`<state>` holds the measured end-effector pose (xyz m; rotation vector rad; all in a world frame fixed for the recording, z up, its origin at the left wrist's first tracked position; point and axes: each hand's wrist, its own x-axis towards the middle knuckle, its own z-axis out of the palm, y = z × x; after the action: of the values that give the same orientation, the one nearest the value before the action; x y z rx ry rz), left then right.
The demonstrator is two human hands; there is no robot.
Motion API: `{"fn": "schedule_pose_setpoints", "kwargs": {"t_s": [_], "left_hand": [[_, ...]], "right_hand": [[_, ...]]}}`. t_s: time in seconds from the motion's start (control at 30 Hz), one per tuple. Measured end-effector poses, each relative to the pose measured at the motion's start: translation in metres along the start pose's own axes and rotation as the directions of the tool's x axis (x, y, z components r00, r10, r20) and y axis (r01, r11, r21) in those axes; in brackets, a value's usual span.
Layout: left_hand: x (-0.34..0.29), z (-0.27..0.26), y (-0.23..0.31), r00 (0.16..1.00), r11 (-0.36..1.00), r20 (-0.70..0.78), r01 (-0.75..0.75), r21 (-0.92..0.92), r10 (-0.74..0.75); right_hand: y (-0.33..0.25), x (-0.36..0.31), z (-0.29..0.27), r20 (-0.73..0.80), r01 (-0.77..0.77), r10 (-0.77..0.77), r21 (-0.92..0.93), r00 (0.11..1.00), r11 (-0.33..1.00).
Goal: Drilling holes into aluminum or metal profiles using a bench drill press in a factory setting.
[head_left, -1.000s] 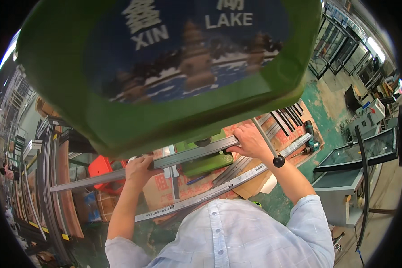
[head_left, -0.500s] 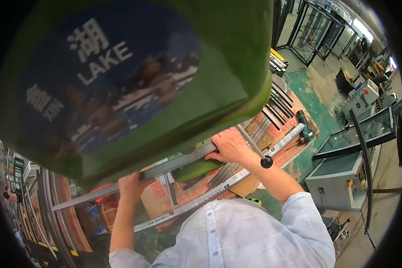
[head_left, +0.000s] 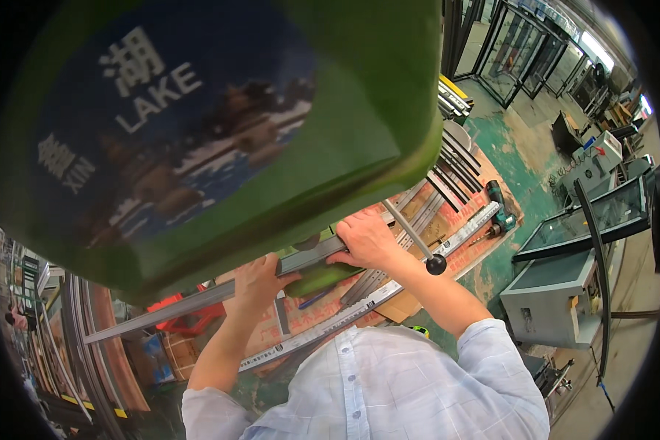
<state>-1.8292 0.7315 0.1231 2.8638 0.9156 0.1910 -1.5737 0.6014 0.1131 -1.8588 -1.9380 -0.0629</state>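
A long grey metal profile bar (head_left: 198,298) runs from lower left toward the middle, under a large green machine housing (head_left: 359,110) with a blue picture panel. My left hand (head_left: 255,279) grips the bar from below. My right hand (head_left: 365,240) grips it further right, close to a thin lever with a black ball knob (head_left: 435,264). A green machine part (head_left: 323,277) sits just under the bar between my hands. A second long silver profile (head_left: 359,308) lies below on a brown board.
Several dark metal bars (head_left: 455,158) lie stacked at the right. A green power drill (head_left: 500,209) rests on the board's end. A grey metal cabinet (head_left: 557,297) and glass frames stand at the right on green floor. Red crate (head_left: 187,315) and curved frames at left.
The view has swung, so the green housing fills more of the upper left. Both hands keep their grip on the bar, which now sits slightly more toward the right.
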Motion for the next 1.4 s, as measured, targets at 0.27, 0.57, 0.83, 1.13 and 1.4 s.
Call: {"fn": "schedule_pose_setpoints", "kwargs": {"t_s": [0.27,0.57,0.83,1.13,1.4], "left_hand": [[0.002,0.002,-0.003,0.999,0.999,0.038,-0.030,0.041,0.029],[0.003,0.000,-0.005,0.993,0.992,-0.033,-0.115,0.047,0.117],[-0.002,-0.002,-0.015,0.995,0.993,0.014,-0.102,0.055,0.101],[-0.001,-0.007,-0.010,0.996,0.996,0.009,-0.086,0.021,0.086],[0.016,0.007,0.026,0.983,0.965,-0.170,-0.115,-0.237,0.075]], "right_hand": [[0.028,0.001,-0.013,0.129,0.061,-0.059,-0.011,0.990,0.998],[0.037,-0.003,0.001,0.057,0.071,-0.069,-0.029,0.996,0.997],[0.024,-0.001,0.000,-0.054,0.091,-0.093,-0.038,0.994,0.995],[0.027,-0.001,0.008,-0.052,0.094,-0.093,0.010,0.994,0.996],[0.040,0.000,0.026,0.005,0.108,-0.108,0.045,0.994,0.993]]}}
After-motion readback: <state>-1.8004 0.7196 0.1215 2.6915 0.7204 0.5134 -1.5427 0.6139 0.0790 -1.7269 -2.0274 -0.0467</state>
